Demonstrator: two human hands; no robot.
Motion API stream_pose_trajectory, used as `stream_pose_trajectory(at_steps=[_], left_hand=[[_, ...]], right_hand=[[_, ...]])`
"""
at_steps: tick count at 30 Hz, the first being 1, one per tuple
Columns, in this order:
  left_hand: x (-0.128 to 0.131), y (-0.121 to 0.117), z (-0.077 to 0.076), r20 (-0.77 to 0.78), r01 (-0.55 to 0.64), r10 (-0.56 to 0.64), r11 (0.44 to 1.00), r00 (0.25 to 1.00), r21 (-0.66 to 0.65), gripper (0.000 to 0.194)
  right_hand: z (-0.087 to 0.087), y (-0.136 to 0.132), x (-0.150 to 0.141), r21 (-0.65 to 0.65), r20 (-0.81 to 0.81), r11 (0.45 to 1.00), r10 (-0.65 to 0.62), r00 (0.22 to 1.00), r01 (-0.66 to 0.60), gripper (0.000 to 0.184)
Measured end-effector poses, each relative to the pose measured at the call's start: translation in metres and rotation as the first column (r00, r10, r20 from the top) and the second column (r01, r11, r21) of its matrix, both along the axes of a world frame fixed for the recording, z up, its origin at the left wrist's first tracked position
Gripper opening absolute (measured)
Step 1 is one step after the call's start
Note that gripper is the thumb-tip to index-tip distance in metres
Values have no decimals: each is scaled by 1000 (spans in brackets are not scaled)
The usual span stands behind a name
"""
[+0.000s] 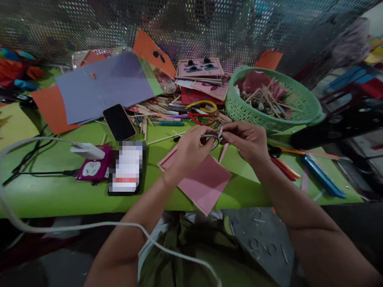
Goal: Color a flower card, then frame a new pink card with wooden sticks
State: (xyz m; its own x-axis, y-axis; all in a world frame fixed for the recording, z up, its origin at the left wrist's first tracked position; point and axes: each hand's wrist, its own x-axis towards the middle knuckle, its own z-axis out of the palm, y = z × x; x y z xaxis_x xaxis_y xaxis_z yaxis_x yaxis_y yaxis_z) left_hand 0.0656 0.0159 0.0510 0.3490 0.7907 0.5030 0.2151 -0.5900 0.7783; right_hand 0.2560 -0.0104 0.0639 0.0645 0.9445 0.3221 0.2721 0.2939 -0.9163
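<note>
Above the green table, my left hand (197,147) is closed around a thin ring that looks like a roll of tape (216,144). My right hand (247,141), fingertips pinched together, grips a short whitish end (220,132) at the roll's edge. The two hands nearly touch. Beneath them lies a pink card (206,181) with thin wooden sticks along some of its edges; my left hand and forearm hide part of it. A narrow pink strip (223,153) shows between the hands.
A green basket (272,115) holds sticks and scraps. Scissors with yellow handles (203,105), pens and loose sticks lie behind my hands. Two phones, one dark (119,122) and one lit (127,169), flank a purple power socket (95,165). A blue cutter (323,176) lies right; a white cable (98,225) crosses my left forearm.
</note>
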Motion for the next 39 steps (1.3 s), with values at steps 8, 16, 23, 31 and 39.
stream_pose_trajectory(at_steps=[8, 16, 23, 31, 39], left_hand=[[1, 0, -1, 3, -5, 5, 1000, 1000, -18, 16], [0, 1, -1, -7, -2, 2, 999, 1000, -40, 16], [0, 2, -1, -3, 7, -7, 999, 1000, -37, 16], [-1, 1, 1, -32, -3, 2, 1000, 999, -23, 17], [-2, 0, 2, -54, -4, 4, 1000, 999, 0, 16]], right_hand=[[-1, -2, 0, 5, -9, 1000, -3, 1000, 3, 9], [2, 0, -3, 2, -21, 1000, 9, 1000, -9, 12], [4, -2, -5, 1, -25, 1000, 8, 1000, -8, 9], [5, -2, -3, 7, 31, 1000, 16, 999, -16, 12], [7, -3, -5, 22, 35, 1000, -1, 999, 0, 10]])
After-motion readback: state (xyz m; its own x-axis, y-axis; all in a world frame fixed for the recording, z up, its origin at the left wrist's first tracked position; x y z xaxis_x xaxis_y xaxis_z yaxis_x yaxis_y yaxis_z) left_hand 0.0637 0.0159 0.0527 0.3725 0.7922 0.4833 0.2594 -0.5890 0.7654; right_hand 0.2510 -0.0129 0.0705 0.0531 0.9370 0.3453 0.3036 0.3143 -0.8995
